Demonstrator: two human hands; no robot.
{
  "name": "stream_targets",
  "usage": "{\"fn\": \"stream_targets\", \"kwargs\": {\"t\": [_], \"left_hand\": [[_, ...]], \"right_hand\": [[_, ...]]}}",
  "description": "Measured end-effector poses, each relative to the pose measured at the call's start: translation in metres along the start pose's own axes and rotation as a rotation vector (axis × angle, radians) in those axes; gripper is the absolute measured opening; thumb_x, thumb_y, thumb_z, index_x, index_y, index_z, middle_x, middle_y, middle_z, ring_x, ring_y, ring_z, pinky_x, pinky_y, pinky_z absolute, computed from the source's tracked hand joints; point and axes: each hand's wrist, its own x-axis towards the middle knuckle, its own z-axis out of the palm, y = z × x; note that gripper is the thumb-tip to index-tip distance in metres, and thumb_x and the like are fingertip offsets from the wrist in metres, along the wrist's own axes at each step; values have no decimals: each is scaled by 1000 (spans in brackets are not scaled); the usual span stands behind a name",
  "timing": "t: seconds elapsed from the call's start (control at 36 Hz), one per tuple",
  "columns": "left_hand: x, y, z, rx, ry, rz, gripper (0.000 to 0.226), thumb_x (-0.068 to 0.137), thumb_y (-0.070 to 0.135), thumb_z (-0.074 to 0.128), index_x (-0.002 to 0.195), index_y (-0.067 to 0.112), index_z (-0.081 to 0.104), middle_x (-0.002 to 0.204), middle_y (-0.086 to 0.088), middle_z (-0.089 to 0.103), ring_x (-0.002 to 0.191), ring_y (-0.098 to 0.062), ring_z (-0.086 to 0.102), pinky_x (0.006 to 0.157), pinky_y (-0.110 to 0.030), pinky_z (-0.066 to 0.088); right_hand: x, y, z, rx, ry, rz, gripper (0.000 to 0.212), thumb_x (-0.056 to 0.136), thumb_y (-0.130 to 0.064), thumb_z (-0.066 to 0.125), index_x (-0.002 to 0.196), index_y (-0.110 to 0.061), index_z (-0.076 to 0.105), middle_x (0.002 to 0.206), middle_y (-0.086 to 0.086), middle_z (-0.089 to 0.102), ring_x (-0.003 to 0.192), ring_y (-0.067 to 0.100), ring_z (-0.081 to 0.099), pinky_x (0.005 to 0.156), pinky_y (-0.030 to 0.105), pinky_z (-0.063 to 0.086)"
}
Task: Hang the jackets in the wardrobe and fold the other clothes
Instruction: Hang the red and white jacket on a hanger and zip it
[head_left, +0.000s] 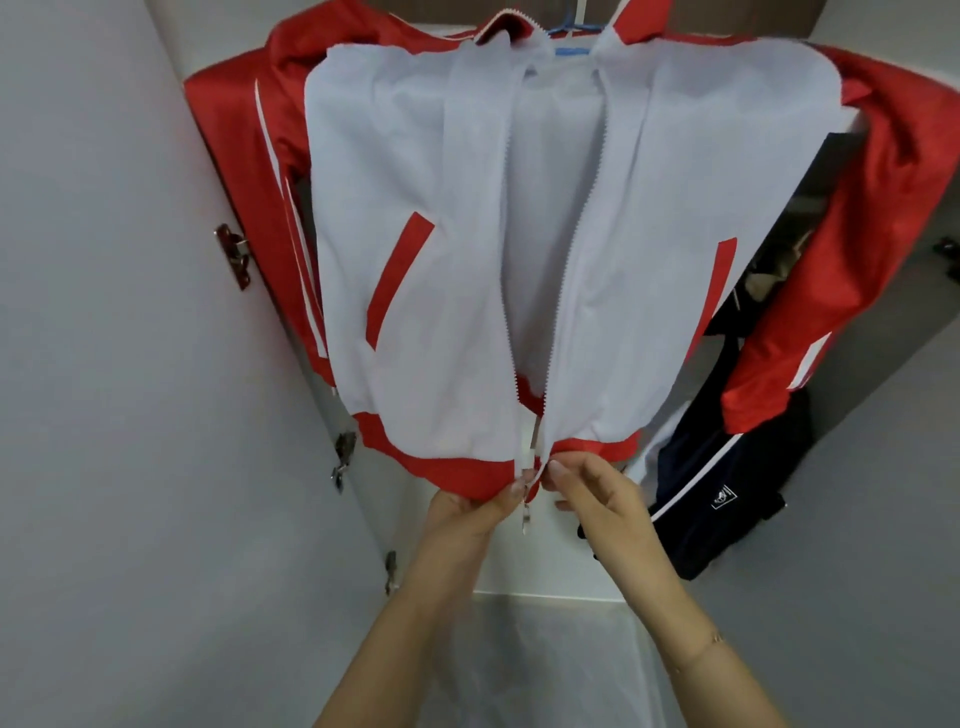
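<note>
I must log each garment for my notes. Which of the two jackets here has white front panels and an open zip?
The red and white jacket on the blue hanger, whose hem both hands pinch. The other, the dark navy jacket, hangs lower right with only a thin white stripe.

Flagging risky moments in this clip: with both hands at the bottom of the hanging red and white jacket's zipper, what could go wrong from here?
1. The left hand and right hand pinch the hems at the zipper; if the two sides are misaligned, the slider may jam or catch fabric.
2. Pulling down on the jacket could tip it off the blue hanger.
3. The loose red sleeve may snag the dark garment hanging beside it.
</note>
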Motion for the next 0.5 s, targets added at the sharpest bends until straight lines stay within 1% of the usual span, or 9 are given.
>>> {"fn": "stream_targets", "kwargs": {"t": [0.06, 0.14, 0.19, 0.25, 0.28, 0.33, 0.39, 0.42, 0.5], "left_hand": [[-1, 1, 2, 17, 24, 21, 54, 80, 20, 75, 130, 18, 58, 122, -2, 69, 117, -21, 63, 105, -40, 44], [-5, 2, 4, 33, 31, 44, 48, 82, 16, 73, 128, 18, 60, 121, -4, 69, 116, -24, 63, 103, -42, 46], [-8, 2, 3, 47, 22, 55, 38, 83, 17, 73, 119, 26, 68, 117, -2, 71, 112, -22, 66, 101, -41, 48], [-11, 2, 3, 52, 23, 50, 33, 79, 24, 74, 110, 37, 71, 113, -1, 72, 108, -21, 68, 96, -39, 51], [-12, 1, 3, 47, 30, 45, 34, 77, 27, 75, 110, 34, 71, 112, -3, 73, 107, -23, 68, 94, -39, 53], [-14, -1, 2, 35, 42, 38, 45, 74, 31, 77, 117, 21, 68, 111, -8, 72, 106, -27, 68, 95, -43, 53], [-15, -3, 1, 39, 29, 41, 54, 72, 34, 77, 119, 12, 65, 111, -12, 72, 107, -31, 67, 96, -43, 53], [-16, -4, 1, 43, 20, 42, 55, 72, 35, 77, 120, 11, 65, 112, -12, 72, 108, -30, 67, 96, -41, 53], [-17, -6, -1, 54, -7, 49, 50, 76, 36, 74, 120, 16, 66, 114, -7, 72, 109, -24, 67, 95, -35, 54]], "right_hand": [[-2, -1, 0, 12, 10, -12, 14, 97, -19, 55, 97, -16, 69, 97, 0, 71, 96, 16, 65, 87, 32, 53], [-6, 0, -2, 28, 15, -9, 16, 98, -18, 53, 96, -15, 69, 93, 0, 72, 92, 14, 66, 81, 25, 54], [-9, 0, -5, 28, 15, -2, 17, 98, -19, 54, 92, -14, 69, 89, -1, 72, 89, 14, 67, 80, 25, 54], [-13, 1, -7, 20, 7, 7, 19, 97, -22, 56, 87, -13, 70, 84, 1, 72, 87, 14, 67, 81, 27, 54], [-15, 1, -8, 4, -6, 17, 21, 96, -23, 57, 85, -11, 70, 83, 3, 71, 86, 16, 66, 81, 29, 53], [-18, 1, -8, -36, -54, 38, 22, 93, -24, 61, 80, -8, 69, 80, 11, 69, 82, 24, 64, 81, 38, 51], [-23, 3, -5, -87, -108, 49, 22, 91, -24, 66, 77, -7, 70, 80, 17, 66, 76, 24, 59, 77, 41, 50], [-25, 4, -4, -118, -127, 50, 21, 89, -25, 68, 77, -8, 71, 80, 16, 65, 73, 18, 57, 73, 37, 49], [-31, 8, 2, -170, -133, 29, 15, 86, -26, 72, 77, -15, 74, 76, 1, 67, 67, 3, 55, 64, 20, 45]]}}
